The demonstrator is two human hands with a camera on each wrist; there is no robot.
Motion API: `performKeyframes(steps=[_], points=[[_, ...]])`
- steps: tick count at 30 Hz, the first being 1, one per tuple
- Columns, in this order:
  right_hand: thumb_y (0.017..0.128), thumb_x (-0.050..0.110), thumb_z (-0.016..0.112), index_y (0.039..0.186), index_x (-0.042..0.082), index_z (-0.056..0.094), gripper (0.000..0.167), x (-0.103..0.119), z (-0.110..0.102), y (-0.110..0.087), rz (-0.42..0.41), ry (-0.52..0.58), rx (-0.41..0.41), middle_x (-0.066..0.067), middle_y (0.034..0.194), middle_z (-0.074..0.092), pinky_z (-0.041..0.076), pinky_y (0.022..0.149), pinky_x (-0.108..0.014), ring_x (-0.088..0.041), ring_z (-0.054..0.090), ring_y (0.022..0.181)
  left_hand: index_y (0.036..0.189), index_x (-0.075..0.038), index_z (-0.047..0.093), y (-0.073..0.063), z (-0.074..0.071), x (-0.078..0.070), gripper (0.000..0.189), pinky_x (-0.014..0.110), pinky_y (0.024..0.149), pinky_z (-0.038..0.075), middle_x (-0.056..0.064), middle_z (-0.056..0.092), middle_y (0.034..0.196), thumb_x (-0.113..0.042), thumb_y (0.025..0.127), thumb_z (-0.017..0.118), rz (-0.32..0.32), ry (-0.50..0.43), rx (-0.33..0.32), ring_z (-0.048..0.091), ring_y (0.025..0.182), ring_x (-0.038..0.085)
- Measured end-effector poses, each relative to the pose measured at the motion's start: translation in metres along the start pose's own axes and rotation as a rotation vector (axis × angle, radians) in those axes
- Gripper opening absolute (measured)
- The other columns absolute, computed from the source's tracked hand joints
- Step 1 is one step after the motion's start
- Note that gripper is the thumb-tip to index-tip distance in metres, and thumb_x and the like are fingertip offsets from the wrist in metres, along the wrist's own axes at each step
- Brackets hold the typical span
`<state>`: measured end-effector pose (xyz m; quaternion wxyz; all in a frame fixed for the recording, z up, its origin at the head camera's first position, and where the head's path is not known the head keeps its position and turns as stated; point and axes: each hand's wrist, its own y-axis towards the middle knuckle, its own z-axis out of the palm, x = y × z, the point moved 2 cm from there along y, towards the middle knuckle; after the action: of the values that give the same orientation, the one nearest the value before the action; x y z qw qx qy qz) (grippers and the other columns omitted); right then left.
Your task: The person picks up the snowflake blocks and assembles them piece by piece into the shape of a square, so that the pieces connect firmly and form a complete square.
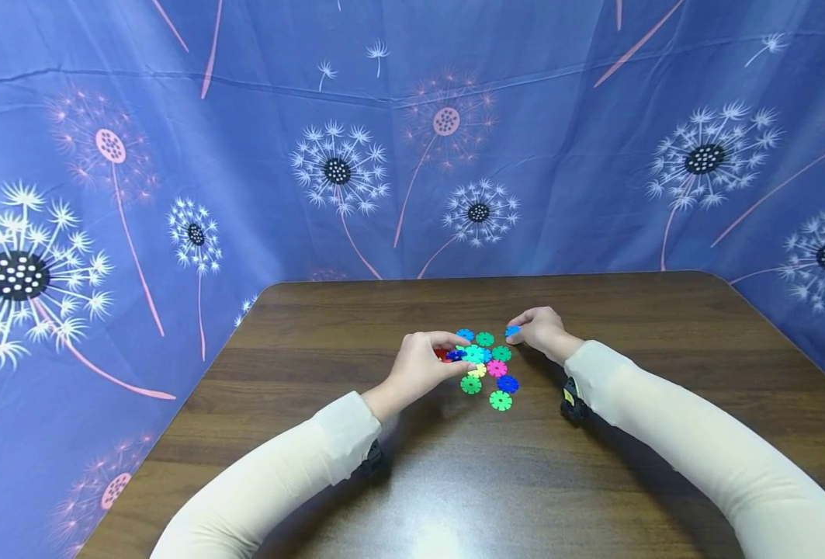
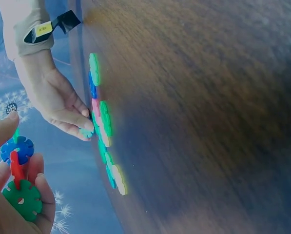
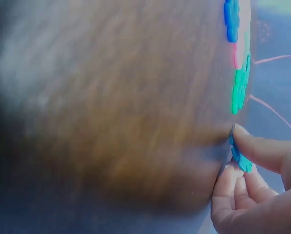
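My left hand [image 1: 419, 363] grips a small chain of interlocked notched plastic discs above the table. In the left wrist view this chain shows a green disc [image 2: 22, 201], a red disc [image 2: 17, 168] set edge-on and a blue disc [image 2: 22, 148], with a bit of light green by the thumb. Farther right, my right hand [image 1: 541, 330] pinches a single blue disc [image 1: 512, 331] between thumb and fingers, close over the tabletop. Between the hands lie loose discs, among them a pink disc [image 1: 497, 369] and a dark blue disc [image 1: 507, 384]; the left hand partly covers the cluster.
The loose discs lie flat on a brown wooden table [image 1: 594, 481], the nearest being a green disc [image 1: 500, 401]. Behind the table hangs a blue cloth [image 1: 398, 202] with dandelion prints. Each wrist carries a small black camera mount, such as the right one [image 1: 573, 401].
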<state>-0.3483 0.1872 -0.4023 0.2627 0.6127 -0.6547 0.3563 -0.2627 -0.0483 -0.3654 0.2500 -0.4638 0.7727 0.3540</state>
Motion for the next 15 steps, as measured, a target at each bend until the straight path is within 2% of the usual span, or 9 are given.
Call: performKeyframes(steps=[3, 9, 15], points=[[0.086, 0.009, 0.072, 0.111, -0.001, 0.069, 0.028, -0.002, -0.005, -0.001, 0.011, 0.04, -0.002, -0.017, 0.113, 0.067, 0.051, 0.082, -0.035, -0.026, 0.063, 0.097, 0.103, -0.019, 0.076, 0.0, 0.0, -0.001, 0.031, 0.02, 0.062, 0.049, -0.001, 0.075, 0.091, -0.027, 0.074, 0.085, -0.007, 0.006, 0.002, 0.063, 0.076, 0.01], [0.089, 0.004, 0.068, 0.115, -0.007, 0.066, 0.028, -0.003, -0.01, -0.004, 0.027, 0.149, 0.027, -0.02, 0.109, 0.068, 0.055, 0.088, -0.04, -0.02, 0.07, 0.086, 0.104, -0.019, 0.076, 0.001, 0.001, 0.0, 0.033, 0.02, 0.062, 0.049, -0.004, 0.075, 0.093, -0.029, 0.074, 0.085, -0.008, 0.032, -0.012, 0.059, 0.073, 0.005], [0.088, -0.002, 0.066, 0.117, -0.013, 0.061, 0.031, 0.001, -0.013, -0.015, 0.008, 0.271, 0.06, -0.02, 0.101, 0.071, 0.058, 0.079, -0.035, -0.019, 0.072, 0.079, 0.103, -0.018, 0.077, 0.001, 0.002, 0.002, 0.033, 0.019, 0.063, 0.049, -0.002, 0.076, 0.096, -0.028, 0.073, 0.086, 0.004, 0.026, -0.031, 0.066, 0.08, 0.013]])
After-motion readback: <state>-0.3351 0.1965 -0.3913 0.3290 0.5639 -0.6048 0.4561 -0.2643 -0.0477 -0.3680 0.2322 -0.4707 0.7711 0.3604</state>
